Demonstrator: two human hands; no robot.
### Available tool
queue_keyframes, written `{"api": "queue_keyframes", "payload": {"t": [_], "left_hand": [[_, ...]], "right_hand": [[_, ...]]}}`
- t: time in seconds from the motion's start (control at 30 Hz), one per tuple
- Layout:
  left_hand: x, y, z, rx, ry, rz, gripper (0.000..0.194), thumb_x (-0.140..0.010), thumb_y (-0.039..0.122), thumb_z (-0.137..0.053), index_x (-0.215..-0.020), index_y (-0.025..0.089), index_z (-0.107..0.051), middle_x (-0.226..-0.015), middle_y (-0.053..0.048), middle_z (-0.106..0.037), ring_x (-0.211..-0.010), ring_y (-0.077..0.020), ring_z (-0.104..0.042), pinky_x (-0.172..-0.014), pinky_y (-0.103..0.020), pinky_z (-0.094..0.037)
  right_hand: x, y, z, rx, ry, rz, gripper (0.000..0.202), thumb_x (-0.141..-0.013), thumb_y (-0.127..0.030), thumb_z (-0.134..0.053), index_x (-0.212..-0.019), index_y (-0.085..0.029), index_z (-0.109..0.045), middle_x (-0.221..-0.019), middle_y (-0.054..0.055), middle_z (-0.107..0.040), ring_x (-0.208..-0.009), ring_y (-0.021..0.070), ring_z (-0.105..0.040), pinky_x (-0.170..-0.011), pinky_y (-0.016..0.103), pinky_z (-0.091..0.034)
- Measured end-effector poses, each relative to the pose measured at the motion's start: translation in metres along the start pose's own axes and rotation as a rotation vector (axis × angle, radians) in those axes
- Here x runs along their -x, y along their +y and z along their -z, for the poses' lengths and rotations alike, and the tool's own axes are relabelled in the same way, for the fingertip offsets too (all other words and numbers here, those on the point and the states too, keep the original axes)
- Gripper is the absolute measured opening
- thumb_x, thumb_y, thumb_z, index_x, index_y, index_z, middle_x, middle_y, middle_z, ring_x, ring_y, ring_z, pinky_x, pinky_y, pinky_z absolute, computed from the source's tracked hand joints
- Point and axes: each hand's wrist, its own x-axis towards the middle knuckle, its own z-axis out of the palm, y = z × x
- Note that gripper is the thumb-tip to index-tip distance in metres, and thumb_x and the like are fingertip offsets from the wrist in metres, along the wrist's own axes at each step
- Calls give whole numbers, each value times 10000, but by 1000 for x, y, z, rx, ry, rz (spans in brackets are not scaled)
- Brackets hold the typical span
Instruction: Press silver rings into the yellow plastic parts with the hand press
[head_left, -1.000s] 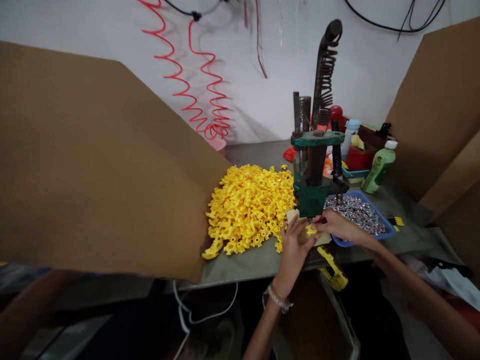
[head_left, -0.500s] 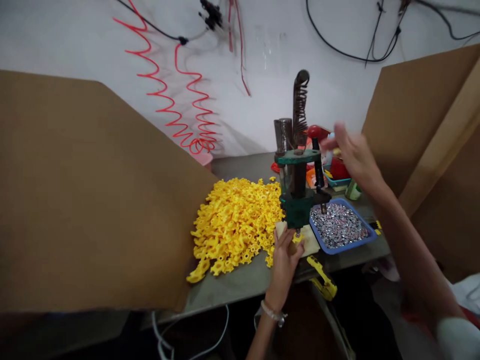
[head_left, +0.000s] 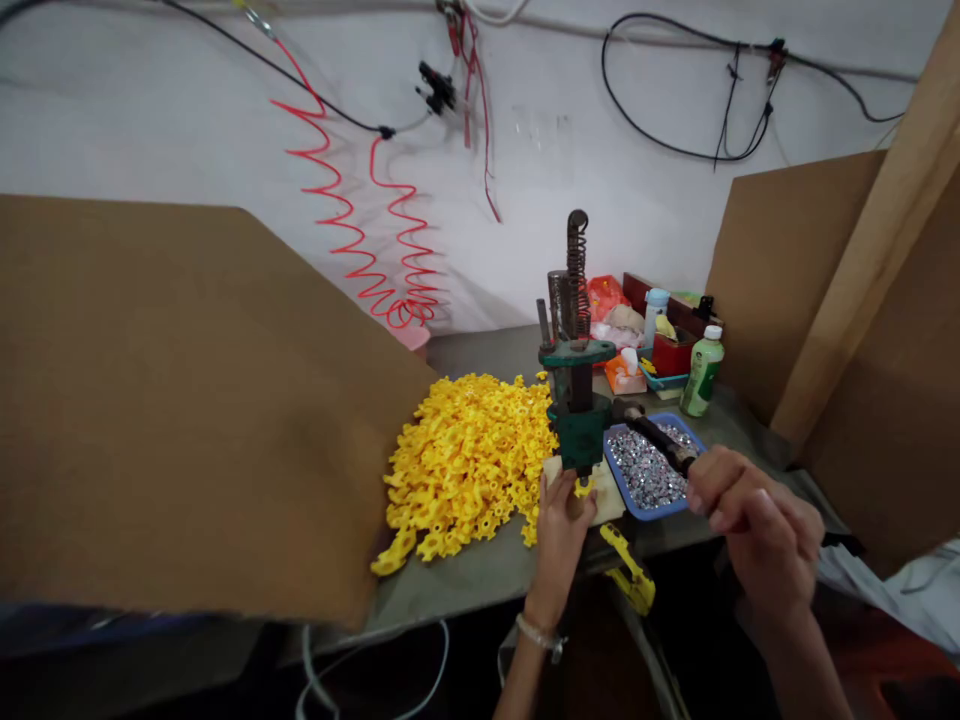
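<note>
A green hand press point(head_left: 583, 435) with a coil spring on top stands at the table's front. My right hand point(head_left: 761, 520) is wrapped round the end of its dark lever point(head_left: 660, 440), which is swung down toward me. Under the press ram, my left hand point(head_left: 559, 530) grips a small yellow star-shaped plastic part point(head_left: 583, 488) between thumb and fingers, on a pale board point(head_left: 609, 495). Left of the press lies a large heap of similar yellow parts point(head_left: 472, 460). A blue tray point(head_left: 654, 514) on the right is filled with small shiny metal pieces point(head_left: 649, 465).
Cardboard panels point(head_left: 187, 400) wall off both sides. Behind the tray stand a green bottle point(head_left: 703, 372), a light blue bottle point(head_left: 656, 315) and a red box point(head_left: 673, 352). A yellow tool-like object point(head_left: 628, 565) hangs at the table's front edge. Red coiled hoses point(head_left: 360, 240) hang on the wall.
My right hand, raised and open beside the press before, has come down and now grips the lever, which has swung down toward me. My left hand stays at the press base.
</note>
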Motion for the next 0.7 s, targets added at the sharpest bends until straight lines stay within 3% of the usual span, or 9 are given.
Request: {"api": "queue_keyframes", "payload": {"t": [0.07, 0.13, 0.2, 0.27, 0.37, 0.43, 0.53, 0.7], "left_hand": [[5, 1, 6, -54, -44, -23, 317, -809, 306, -601, -1078, 142, -637, -1150, -151, -664, -1154, -298, -579, -1080, -554, -349], [14, 1, 20, -126, -126, -73, 315, -789, 292, -609, -1074, 163, -649, -1149, -141, -669, -1184, -324, -555, -1055, -574, -369], [24, -1, 40, -195, -213, -121, 369, -748, 299, -649, -1102, 196, -645, -1178, -121, -659, -1178, -332, -556, -1026, -560, -408], [30, -7, 60, -276, -221, -92, 329, -749, 256, -631, -1073, 208, -657, -1127, -109, -675, -1080, -308, -614, -958, -506, -480], [31, -20, 75, -401, -232, 21, 286, -735, 136, -573, -1001, 173, -669, -999, -110, -687, -960, -290, -651, -874, -456, -523], [30, -30, 75, -413, -237, 78, 369, -702, 94, -568, -1058, 157, -643, -1038, -113, -666, -974, -286, -647, -864, -434, -527], [32, -44, 68, -337, -178, 118, 421, -703, 126, -589, -1120, 184, -610, -1083, -96, -646, -992, -269, -648, -847, -408, -539], [33, -54, 65, -177, -78, 96, 186, -737, 314, -634, -869, 183, -651, -880, -83, -686, -825, -261, -683, -744, -395, -565]], "right_hand": [[2, 1, 5, -71, -32, -1, 383, -936, -405, -352, -693, -230, -592, -637, 23, -568, -682, 149, -575, -654, 299, -464], [-23, 17, 8, -53, -27, -54, 383, -939, -485, -290, -959, -269, -606, -899, 34, -645, -870, 158, -612, -782, 327, -490], [-50, 44, 16, 65, -50, -138, 410, -915, -521, -332, -1176, -262, -514, -1184, 59, -592, -1048, 165, -583, -900, 346, -468], [-54, 78, 29, 290, -137, -285, 399, -884, -463, -426, -1169, -200, -518, -1221, 98, -575, -1076, 188, -572, -941, 359, -443], [-14, 130, 45, 721, -486, -593, 299, -797, -322, -566, -1027, -132, -592, -1075, 136, -628, -1002, 239, -592, -908, 377, -437], [24, 154, 48, 936, -671, -704, 323, -725, -252, -647, -1017, -120, -605, -1104, 165, -607, -1000, 271, -586, -870, 378, -438], [58, 170, 47, 1042, -687, -696, 295, -709, -192, -650, -993, -120, -621, -1168, 179, -565, -1006, 272, -574, -844, 352, -427], [56, 179, 51, 925, -619, -644, 126, -775, -204, -558, -834, -152, -656, -916, 81, -648, -879, 183, -588, -794, 270, -404]]}}
